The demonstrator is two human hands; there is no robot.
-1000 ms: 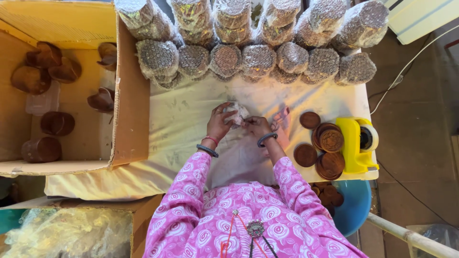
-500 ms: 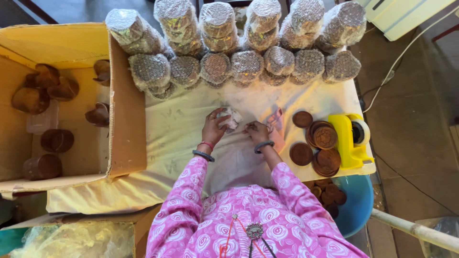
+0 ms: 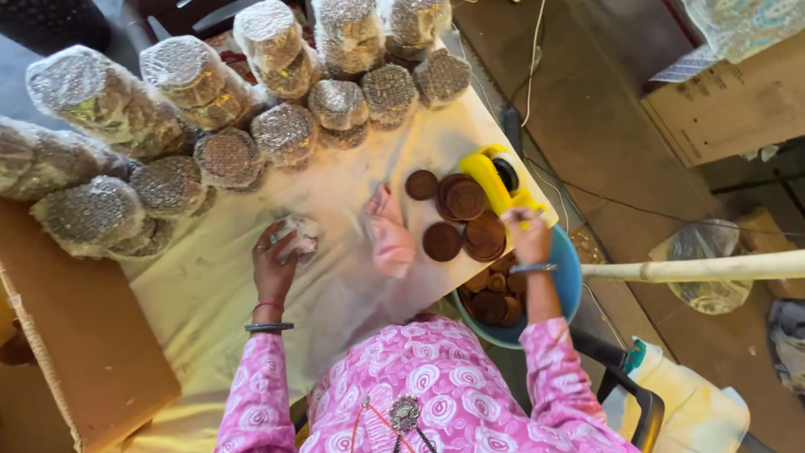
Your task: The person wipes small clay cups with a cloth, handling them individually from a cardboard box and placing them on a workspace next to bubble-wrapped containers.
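My left hand [image 3: 275, 267] grips a small plastic-wrapped bundle [image 3: 297, 234] on the pale cloth-covered table [image 3: 210, 294]. My right hand [image 3: 530, 237] has reached to the table's right edge and closes on the near end of a yellow tape dispenser [image 3: 496, 180]. Several loose brown discs [image 3: 459, 220] lie beside the dispenser. Between my hands lies a blurred pinkish piece of clear plastic [image 3: 391, 242]. A blue tub [image 3: 572, 277] with more brown discs sits below my right wrist.
Several plastic-wrapped stacks of discs [image 3: 285, 130] are piled along the table's far side. An open cardboard box [image 3: 84, 352] stands at the left, another carton [image 3: 729, 101] at the upper right. A pale pole [image 3: 696, 268] and cables cross the floor on the right.
My right hand left the bundle and moved right to the yellow tape dispenser. My left hand stays on the bundle. The view has swung and tilted.
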